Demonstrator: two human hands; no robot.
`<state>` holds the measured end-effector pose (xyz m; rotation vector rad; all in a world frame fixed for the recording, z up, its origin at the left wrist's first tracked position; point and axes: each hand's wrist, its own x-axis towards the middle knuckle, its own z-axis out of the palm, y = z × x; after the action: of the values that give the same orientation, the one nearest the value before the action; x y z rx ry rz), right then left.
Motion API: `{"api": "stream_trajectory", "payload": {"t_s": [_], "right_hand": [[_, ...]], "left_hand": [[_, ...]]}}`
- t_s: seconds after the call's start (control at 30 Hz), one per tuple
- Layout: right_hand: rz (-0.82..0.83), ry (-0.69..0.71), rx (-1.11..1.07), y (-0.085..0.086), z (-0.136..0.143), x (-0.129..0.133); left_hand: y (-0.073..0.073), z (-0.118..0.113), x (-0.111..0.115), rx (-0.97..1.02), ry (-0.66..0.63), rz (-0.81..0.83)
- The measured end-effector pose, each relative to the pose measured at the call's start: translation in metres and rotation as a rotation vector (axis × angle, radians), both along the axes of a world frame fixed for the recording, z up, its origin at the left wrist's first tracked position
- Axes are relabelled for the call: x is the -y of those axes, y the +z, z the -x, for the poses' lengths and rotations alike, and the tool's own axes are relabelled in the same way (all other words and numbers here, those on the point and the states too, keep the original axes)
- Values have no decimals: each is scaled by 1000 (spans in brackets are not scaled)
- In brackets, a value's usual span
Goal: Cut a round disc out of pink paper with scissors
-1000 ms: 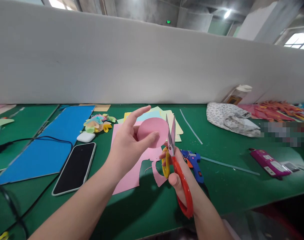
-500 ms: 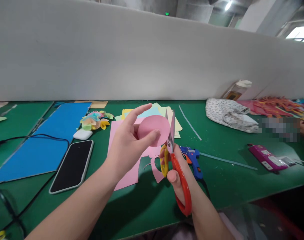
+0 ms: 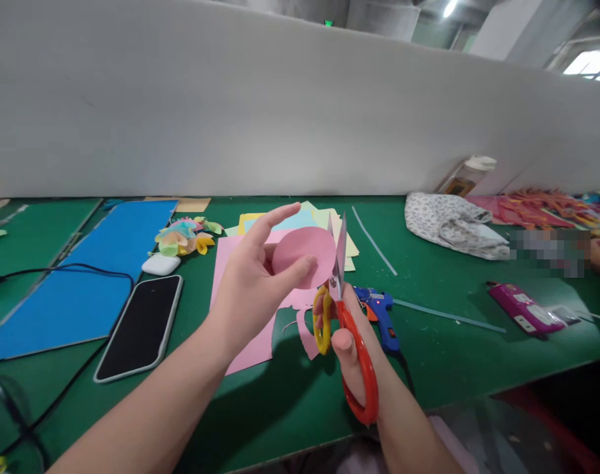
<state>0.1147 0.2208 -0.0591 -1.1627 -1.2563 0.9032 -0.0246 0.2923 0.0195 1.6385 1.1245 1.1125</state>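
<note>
Scissors [image 3: 335, 287] centre-frame, blades [image 3: 342, 245] parted, fingers of our right hand [image 3: 346, 352] curled round them | our left hand [image 3: 250, 283] pinching pink disc [image 3: 300, 247] | slack pinch could let blades nick it

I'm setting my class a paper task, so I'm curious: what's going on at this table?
A person's left hand pinches a round pink paper, while their right hand holds scissors with red and yellow handles, the blades slightly parted at the paper's right edge. A pink sheet with parts cut away lies beneath on the green table. A blue glue gun lies to the right, a phone to the left.
</note>
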Motion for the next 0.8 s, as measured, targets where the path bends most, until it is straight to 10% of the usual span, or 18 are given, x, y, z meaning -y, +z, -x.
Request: {"api": "stream_trajectory", "payload": {"t_s": [0.8], "right_hand": [[100,72,-28,-9,-6,-6]], "left_hand": [[0,6,-8,3,58,-135]]}}
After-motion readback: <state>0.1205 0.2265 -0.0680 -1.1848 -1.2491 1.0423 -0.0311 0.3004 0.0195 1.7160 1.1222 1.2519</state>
